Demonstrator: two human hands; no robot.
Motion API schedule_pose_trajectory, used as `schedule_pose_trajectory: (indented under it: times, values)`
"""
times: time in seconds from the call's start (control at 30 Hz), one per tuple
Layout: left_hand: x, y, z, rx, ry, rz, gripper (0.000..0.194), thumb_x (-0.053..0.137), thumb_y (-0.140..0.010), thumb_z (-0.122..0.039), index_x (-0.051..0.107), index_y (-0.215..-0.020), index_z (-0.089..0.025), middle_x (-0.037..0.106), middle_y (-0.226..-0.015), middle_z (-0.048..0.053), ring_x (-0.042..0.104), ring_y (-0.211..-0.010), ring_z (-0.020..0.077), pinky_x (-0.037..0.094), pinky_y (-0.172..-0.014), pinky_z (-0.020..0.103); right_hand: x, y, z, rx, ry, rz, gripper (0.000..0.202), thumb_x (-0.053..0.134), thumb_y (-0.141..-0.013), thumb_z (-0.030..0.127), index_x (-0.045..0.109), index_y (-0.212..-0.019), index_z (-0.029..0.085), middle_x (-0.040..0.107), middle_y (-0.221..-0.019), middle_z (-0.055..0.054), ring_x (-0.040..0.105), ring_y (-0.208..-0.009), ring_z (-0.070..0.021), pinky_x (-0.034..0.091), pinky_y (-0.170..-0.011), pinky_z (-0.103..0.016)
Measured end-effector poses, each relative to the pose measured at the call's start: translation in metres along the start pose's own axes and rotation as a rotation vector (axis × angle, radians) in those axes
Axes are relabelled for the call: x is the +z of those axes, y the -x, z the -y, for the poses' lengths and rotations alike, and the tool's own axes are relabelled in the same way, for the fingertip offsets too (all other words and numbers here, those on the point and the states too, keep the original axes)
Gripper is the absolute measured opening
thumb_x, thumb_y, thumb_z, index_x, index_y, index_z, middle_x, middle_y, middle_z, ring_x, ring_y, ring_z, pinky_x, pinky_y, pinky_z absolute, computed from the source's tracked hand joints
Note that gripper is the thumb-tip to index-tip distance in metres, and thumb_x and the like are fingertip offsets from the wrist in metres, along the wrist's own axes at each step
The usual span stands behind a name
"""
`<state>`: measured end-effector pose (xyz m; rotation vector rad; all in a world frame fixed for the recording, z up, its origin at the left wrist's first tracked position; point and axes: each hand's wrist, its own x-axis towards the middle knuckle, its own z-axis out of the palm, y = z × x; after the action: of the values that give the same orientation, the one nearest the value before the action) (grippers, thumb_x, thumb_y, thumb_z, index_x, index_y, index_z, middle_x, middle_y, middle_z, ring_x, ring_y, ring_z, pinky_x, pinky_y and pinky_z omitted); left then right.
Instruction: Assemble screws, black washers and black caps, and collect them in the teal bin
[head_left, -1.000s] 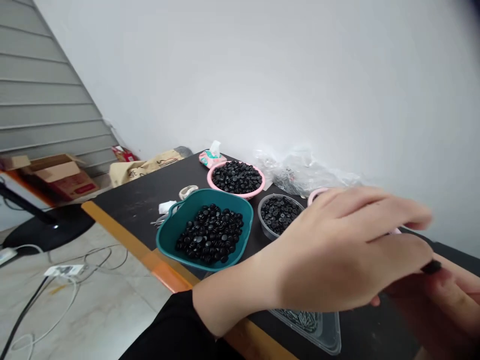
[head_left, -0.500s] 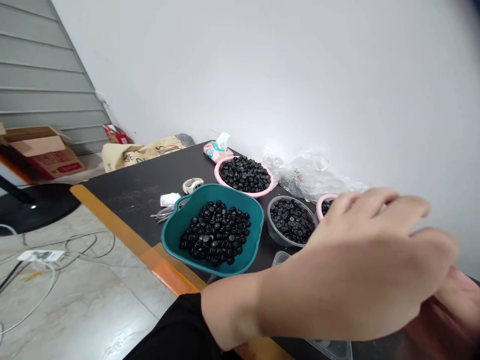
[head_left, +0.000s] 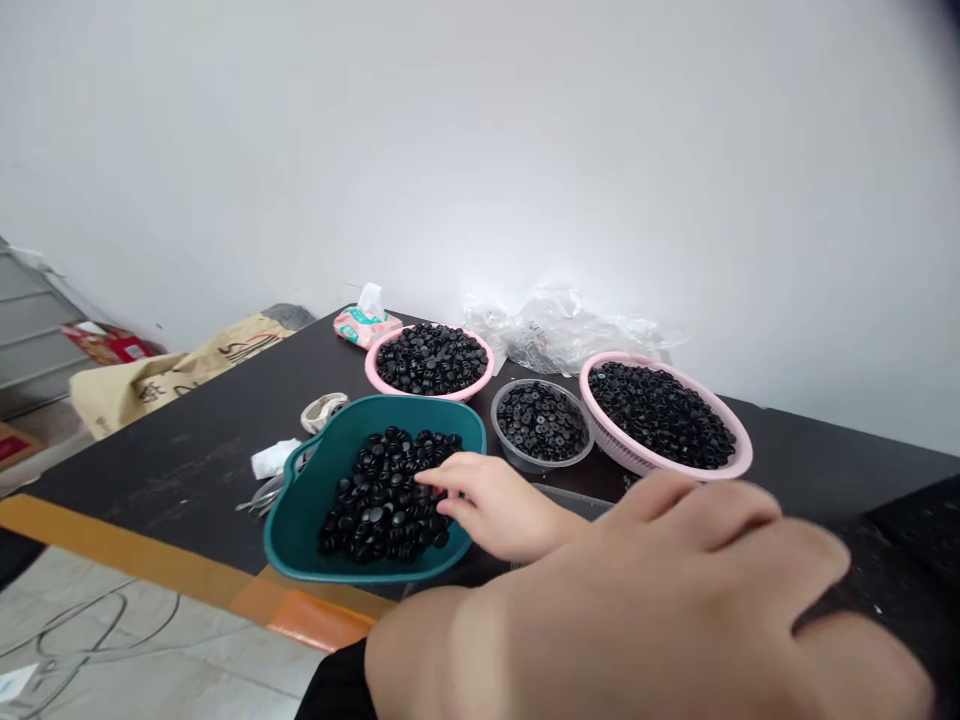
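Observation:
My left hand (head_left: 697,590) is large in the foreground, its back to the camera. Its fingers curl away from me, so anything inside them is hidden. Beyond that wrist, my right hand (head_left: 506,510) reaches from the right into a teal basin (head_left: 289,540). The basin holds a heap of small round black caps (head_left: 382,495). Over the caps, the right thumb and forefinger point left with a small gap between them; no cap shows clearly in them. A clear tub of black discs with centre holes (head_left: 544,425) stands just behind the right hand.
Two pink baskets (head_left: 742,460) (head_left: 373,370) hold more small black parts. Along the wall lie crumpled clear plastic bags (head_left: 559,335) and a tissue pack (head_left: 364,325). A beige roll (head_left: 322,410), white paper (head_left: 274,460) and metal tool (head_left: 262,495) sit left of the basin.
The view has swung right, bringing the right pink basket fully into sight. My right hand has moved from the lower right into the teal basin. My left hand remains curled in the foreground.

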<state>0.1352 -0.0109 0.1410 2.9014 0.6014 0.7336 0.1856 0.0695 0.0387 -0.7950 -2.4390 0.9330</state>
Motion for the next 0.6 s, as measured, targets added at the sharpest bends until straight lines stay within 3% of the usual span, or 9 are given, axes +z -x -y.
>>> schedule_pose_trajectory:
  times: [0.07,0.17,0.23,0.33,0.47,0.53,0.6]
  values:
    - [0.004,0.004,0.003,0.088,0.020,0.062,0.028,0.045,-0.106,-0.021,0.072,-0.102,-0.024,0.073,-0.121,-0.002,0.064,-0.115,0.0159,0.052,-0.102,0.029,-0.003,-0.002,-0.003,0.003,0.007,0.031,0.043,0.062,-0.094,0.007,0.071,-0.134,0.018,0.073,-0.121,-0.011,0.072,-0.104,-0.0200,0.057,-0.098,-0.033]
    - [0.012,0.010,0.003,0.078,0.064,0.084,0.026,0.044,-0.107,-0.023,0.069,-0.102,-0.024,0.074,-0.121,-0.005,0.067,-0.111,0.0113,0.053,-0.091,0.026,-0.013,-0.005,-0.008,0.056,0.027,-0.006,0.035,0.068,-0.094,0.012,0.074,-0.127,0.015,0.073,-0.118,-0.011,0.071,-0.098,-0.0184,0.056,-0.095,-0.032]
    - [0.016,0.011,0.001,0.087,0.032,0.091,0.018,0.051,-0.105,-0.025,0.068,-0.098,-0.024,0.074,-0.120,-0.006,0.067,-0.106,0.0110,0.054,-0.086,0.028,-0.015,-0.006,-0.010,0.092,0.034,-0.013,0.027,0.073,-0.092,0.016,0.077,-0.119,0.013,0.076,-0.106,-0.008,0.071,-0.093,-0.0174,0.056,-0.090,-0.029]
    - [0.018,0.010,-0.003,0.154,-0.075,0.089,0.010,0.066,-0.097,-0.026,0.067,-0.088,-0.022,0.076,-0.101,-0.003,0.067,-0.094,0.0139,0.052,-0.086,0.030,-0.007,-0.008,-0.008,0.113,0.051,0.038,0.030,0.080,-0.086,0.016,0.077,-0.115,0.014,0.076,-0.089,-0.003,0.071,-0.082,-0.0159,0.054,-0.077,-0.026]
    - [0.012,0.007,-0.005,0.108,-0.111,0.071,0.019,0.069,-0.097,-0.033,0.068,-0.085,-0.019,0.073,-0.090,-0.002,0.066,-0.086,0.0155,0.050,-0.082,0.030,-0.014,-0.005,-0.009,0.142,0.105,0.014,0.058,0.070,-0.087,0.002,0.063,-0.140,0.022,0.077,-0.107,-0.002,0.071,-0.092,-0.0135,0.054,-0.083,-0.024]
    - [0.008,0.006,-0.004,0.071,-0.088,0.055,0.029,0.066,-0.099,-0.044,0.069,-0.088,-0.018,0.074,-0.094,0.000,0.067,-0.088,0.0162,0.050,-0.085,0.030,-0.036,0.002,-0.020,0.209,0.165,-0.077,0.053,0.061,-0.092,0.001,0.061,-0.142,0.020,0.075,-0.120,-0.006,0.070,-0.105,-0.0154,0.054,-0.095,-0.028]
    - [0.005,0.004,-0.002,0.030,-0.027,0.067,0.034,0.068,-0.096,-0.051,0.071,-0.091,-0.018,0.074,-0.098,0.000,0.068,-0.093,0.0173,0.050,-0.091,0.030,-0.062,0.011,-0.039,0.297,0.261,-0.178,0.039,0.058,-0.097,0.006,0.065,-0.134,0.015,0.068,-0.133,-0.013,0.063,-0.125,-0.0232,0.047,-0.111,-0.042]
